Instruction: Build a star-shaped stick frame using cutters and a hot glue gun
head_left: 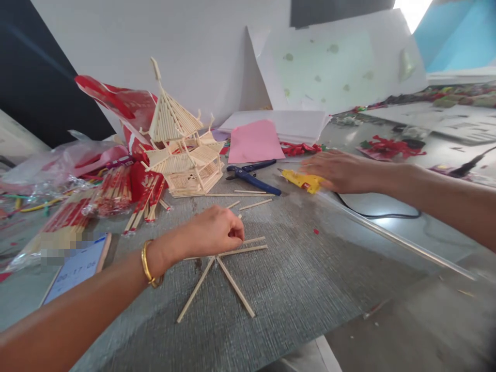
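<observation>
My left hand (219, 231), a gold bangle on its wrist, is closed above thin wooden sticks (236, 287) that spread out from one centre on the grey table. Whatever its fingertips pinch is too small to make out. Over a yellow glue gun (304, 181) lies my right hand (335, 170), with its fingers around the back part; a long clear glue stick (391, 240) extends from there to the right. Behind my left hand stands a pagoda model (184, 150) built of sticks. Blue pliers (253, 175) rest between the model and the glue gun.
Bundles of chopsticks in red wrappers (112, 191) and a phone showing a timer (79, 268) are at the left. Pink paper (254, 141) and white sheets lie at the back. A black cable (380, 215) curves under my right arm. The table's front edge (310, 333) runs below.
</observation>
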`<state>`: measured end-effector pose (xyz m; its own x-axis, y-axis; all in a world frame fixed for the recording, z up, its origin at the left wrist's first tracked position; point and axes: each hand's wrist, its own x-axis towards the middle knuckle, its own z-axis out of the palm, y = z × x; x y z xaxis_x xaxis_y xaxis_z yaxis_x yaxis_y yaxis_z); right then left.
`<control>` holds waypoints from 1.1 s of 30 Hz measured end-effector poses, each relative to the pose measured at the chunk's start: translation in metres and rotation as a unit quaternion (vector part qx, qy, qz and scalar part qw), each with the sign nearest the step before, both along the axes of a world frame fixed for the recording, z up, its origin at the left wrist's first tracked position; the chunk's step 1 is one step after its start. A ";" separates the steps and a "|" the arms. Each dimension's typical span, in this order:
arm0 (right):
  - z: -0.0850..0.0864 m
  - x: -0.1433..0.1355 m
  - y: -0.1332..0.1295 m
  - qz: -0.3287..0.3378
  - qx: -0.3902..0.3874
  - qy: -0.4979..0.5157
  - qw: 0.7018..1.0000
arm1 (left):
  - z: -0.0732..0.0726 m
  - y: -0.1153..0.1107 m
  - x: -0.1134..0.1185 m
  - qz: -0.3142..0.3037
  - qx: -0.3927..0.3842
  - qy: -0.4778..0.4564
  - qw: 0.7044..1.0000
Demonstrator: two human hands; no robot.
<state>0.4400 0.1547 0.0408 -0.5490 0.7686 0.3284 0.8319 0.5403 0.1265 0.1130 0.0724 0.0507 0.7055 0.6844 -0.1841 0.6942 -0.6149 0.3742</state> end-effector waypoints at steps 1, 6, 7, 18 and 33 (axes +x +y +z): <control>0.000 -0.002 -0.006 0.030 -0.015 -0.033 0.999 | -0.001 0.000 0.000 -0.003 0.002 -0.002 1.000; -0.004 -0.027 -0.044 0.118 -0.016 -0.042 0.992 | -0.005 0.000 0.001 -0.010 0.007 -0.013 1.000; -0.004 -0.034 -0.052 0.134 -0.025 -0.025 0.990 | -0.005 -0.001 0.001 -0.011 0.006 -0.015 1.000; -0.010 -0.098 -0.099 0.207 -0.174 0.028 0.962 | -0.006 -0.002 0.004 -0.026 0.018 -0.022 0.999; -0.015 -0.108 -0.103 0.212 -0.193 0.039 0.957 | -0.009 -0.003 0.003 -0.023 0.002 -0.024 0.999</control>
